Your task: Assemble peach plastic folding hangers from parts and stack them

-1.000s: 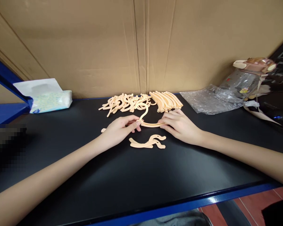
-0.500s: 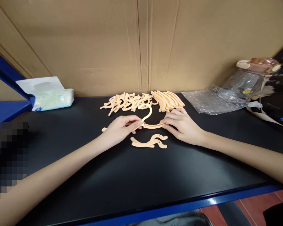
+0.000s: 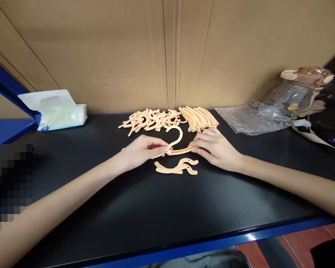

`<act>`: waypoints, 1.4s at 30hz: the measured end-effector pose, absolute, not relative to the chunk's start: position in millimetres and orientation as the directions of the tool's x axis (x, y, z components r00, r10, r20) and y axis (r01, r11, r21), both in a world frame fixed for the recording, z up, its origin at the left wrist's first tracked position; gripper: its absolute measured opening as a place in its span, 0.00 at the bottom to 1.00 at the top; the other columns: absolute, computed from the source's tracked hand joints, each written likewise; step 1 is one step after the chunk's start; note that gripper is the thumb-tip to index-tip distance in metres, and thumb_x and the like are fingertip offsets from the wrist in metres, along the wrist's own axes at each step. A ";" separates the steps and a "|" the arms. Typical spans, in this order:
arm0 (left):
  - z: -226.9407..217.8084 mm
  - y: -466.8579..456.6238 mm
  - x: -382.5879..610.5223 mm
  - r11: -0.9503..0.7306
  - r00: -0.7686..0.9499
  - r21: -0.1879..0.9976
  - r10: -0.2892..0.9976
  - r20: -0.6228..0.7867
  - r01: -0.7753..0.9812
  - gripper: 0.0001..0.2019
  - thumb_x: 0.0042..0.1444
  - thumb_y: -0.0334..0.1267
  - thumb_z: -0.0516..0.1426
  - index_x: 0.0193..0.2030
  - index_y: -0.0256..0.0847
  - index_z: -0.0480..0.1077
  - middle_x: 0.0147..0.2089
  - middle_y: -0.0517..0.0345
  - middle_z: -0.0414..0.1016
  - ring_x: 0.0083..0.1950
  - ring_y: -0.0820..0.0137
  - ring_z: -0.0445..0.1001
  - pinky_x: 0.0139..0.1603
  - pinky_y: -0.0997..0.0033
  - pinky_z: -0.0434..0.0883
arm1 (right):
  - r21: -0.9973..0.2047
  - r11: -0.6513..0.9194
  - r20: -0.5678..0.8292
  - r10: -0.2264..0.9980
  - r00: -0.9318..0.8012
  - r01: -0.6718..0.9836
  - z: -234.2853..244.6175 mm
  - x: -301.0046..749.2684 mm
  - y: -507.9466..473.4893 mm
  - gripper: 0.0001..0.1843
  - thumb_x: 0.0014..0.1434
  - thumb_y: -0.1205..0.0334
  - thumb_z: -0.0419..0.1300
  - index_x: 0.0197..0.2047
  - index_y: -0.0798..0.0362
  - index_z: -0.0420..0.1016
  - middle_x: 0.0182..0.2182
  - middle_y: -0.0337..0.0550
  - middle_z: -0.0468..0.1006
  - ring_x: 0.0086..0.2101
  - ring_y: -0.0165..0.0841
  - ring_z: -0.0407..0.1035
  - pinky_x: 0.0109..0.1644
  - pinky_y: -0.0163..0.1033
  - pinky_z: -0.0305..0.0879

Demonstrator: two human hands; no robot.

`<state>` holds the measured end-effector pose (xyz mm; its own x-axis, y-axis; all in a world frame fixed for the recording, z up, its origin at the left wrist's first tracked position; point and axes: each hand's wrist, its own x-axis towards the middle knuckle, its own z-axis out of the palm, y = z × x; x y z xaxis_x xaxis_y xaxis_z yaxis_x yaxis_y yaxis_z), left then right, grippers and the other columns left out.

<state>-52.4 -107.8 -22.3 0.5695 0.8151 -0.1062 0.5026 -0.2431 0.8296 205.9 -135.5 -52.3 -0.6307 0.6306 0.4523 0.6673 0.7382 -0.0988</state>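
Between both hands I hold a small peach plastic hanger (image 3: 178,146) just above the black tabletop (image 3: 162,208). My left hand (image 3: 141,150) pinches its left end, where the hook rises. My right hand (image 3: 216,147) grips the right end of its bar. Just in front of the hands lie two or three loose peach hanger pieces (image 3: 177,167). Behind the hands sits a heap of hook parts (image 3: 150,120), with a neat stack of curved bars (image 3: 198,118) to its right.
A tissue pack (image 3: 54,109) lies at the back left beside a blue frame rail (image 3: 5,87). Crumpled clear plastic (image 3: 245,119) and a clear bottle with a pink lid (image 3: 297,91) sit at the back right. A cardboard wall (image 3: 167,52) closes the back.
The hook of the held hanger has swung up clear of the heap and now stands upright. Both hands stayed almost where they were.
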 end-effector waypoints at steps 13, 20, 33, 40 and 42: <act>-24.7 -110.8 -50.5 -0.379 0.581 0.765 0.814 0.007 0.521 0.15 0.56 0.49 0.57 0.36 0.40 0.79 0.34 0.58 0.80 0.37 0.68 0.75 0.38 0.71 0.68 | -0.127 0.754 0.457 0.622 -0.637 0.645 -51.9 207.3 -134.8 0.11 0.68 0.61 0.52 0.42 0.54 0.76 0.34 0.41 0.76 0.36 0.34 0.64 0.44 0.42 0.54; -27.0 -111.7 -50.6 -0.448 0.590 0.731 0.804 0.076 0.515 0.13 0.57 0.48 0.58 0.37 0.42 0.79 0.36 0.60 0.82 0.38 0.69 0.77 0.39 0.73 0.69 | -0.131 0.756 0.461 0.620 -0.635 0.642 -53.1 207.3 -133.8 0.12 0.68 0.60 0.53 0.41 0.54 0.76 0.34 0.41 0.76 0.36 0.34 0.65 0.45 0.42 0.54; -33.9 -103.1 -49.0 -0.409 0.509 0.744 0.854 0.109 0.528 0.17 0.56 0.50 0.57 0.40 0.39 0.79 0.32 0.58 0.79 0.33 0.69 0.74 0.32 0.73 0.68 | -0.306 0.706 0.400 0.704 -0.586 0.639 -53.3 207.2 -129.4 0.14 0.69 0.58 0.52 0.41 0.53 0.77 0.34 0.41 0.79 0.38 0.34 0.69 0.46 0.42 0.56; -44.3 -114.3 -43.5 -0.536 0.483 0.585 0.835 0.263 0.608 0.20 0.64 0.49 0.49 0.52 0.40 0.74 0.43 0.53 0.78 0.40 0.66 0.76 0.39 0.70 0.71 | -0.436 0.623 0.353 0.782 -0.513 0.650 -54.9 209.4 -124.3 0.11 0.66 0.58 0.55 0.40 0.52 0.77 0.32 0.40 0.81 0.37 0.35 0.71 0.47 0.42 0.58; -45.6 -115.6 -43.7 -0.557 0.503 0.570 0.821 0.269 0.605 0.19 0.65 0.48 0.49 0.53 0.40 0.73 0.48 0.52 0.77 0.43 0.65 0.76 0.42 0.69 0.72 | -0.448 0.616 0.346 0.788 -0.509 0.648 -55.4 209.8 -123.3 0.11 0.66 0.58 0.55 0.39 0.52 0.78 0.32 0.40 0.81 0.37 0.34 0.71 0.47 0.42 0.58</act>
<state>-43.7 -115.6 -45.6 0.5031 0.8213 0.2689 0.6047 -0.5568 0.5695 209.8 -123.3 -55.4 -0.5094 0.7881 0.3457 0.6484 0.6156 -0.4479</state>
